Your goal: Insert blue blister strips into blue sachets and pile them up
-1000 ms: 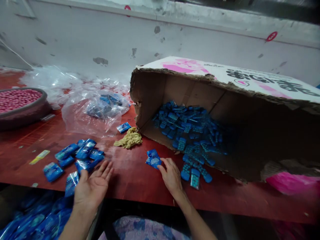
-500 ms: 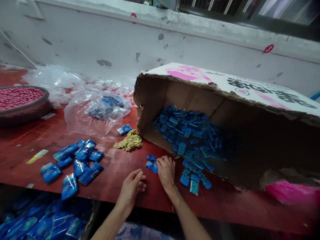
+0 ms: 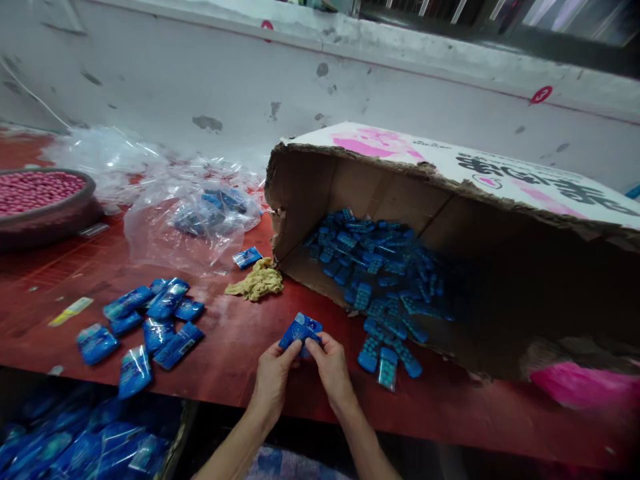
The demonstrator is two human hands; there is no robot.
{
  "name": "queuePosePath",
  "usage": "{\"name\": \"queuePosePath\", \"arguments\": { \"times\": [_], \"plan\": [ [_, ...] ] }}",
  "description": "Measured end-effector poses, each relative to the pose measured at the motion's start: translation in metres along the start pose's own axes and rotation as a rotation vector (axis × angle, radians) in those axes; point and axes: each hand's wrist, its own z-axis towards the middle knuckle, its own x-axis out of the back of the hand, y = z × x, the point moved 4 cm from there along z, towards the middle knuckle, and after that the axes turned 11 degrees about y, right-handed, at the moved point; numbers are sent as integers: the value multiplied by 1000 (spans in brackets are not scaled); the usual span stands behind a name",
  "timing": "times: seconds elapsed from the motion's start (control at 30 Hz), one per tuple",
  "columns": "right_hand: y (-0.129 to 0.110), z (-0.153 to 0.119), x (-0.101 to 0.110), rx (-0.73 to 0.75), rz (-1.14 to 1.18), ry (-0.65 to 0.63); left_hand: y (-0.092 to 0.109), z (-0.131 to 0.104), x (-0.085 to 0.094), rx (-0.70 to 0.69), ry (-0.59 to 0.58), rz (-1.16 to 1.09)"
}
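Note:
Between my two hands is a small, flat blue printed packet (image 3: 300,327), tilted up just above the red table. My left hand (image 3: 273,377) pinches its lower left part, thumb on top. My right hand (image 3: 331,368) grips the lower right corner between thumb and fingers. Right of my hands, several clear-fronted blue packs of small blue-green pellets (image 3: 387,368) spill from the mouth of the cardboard box (image 3: 350,175), and many more lie inside it. To the left lies a loose group of plump, glossy blue packets (image 3: 170,300).
A crumpled yellowish cloth (image 3: 257,280) and one blue packet (image 3: 247,257) lie by the box corner. Behind them are clear plastic bags (image 3: 150,220). A bowl of pink pellets (image 3: 85,210) stands far left. Blue packets fill a container (image 3: 90,440) below the table's front edge. Pink plastic (image 3: 585,385) lies right.
My right hand has lifted the blue packet off the table and brought it toward me. My left hand has moved right and taken hold of it too.

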Motion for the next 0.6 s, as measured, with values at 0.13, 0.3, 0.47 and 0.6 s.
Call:
{"name": "queuePosePath", "arguments": {
  "times": [0.13, 0.3, 0.47, 0.6],
  "plan": [
    [1, -3, -3, 3, 10, 17, -3, 1, -3, -95, 2, 19],
    [-3, -8, -6, 14, -8, 51, -5, -2, -8, -76, 17, -55],
    [-5, -9, -7, 30, -32, 79, -4, -3, -9, -105, 41, -45],
    [-6, -11, -5, 36, -49, 115, -5, -5, -11, -64, 20, -86]
  ]
}}
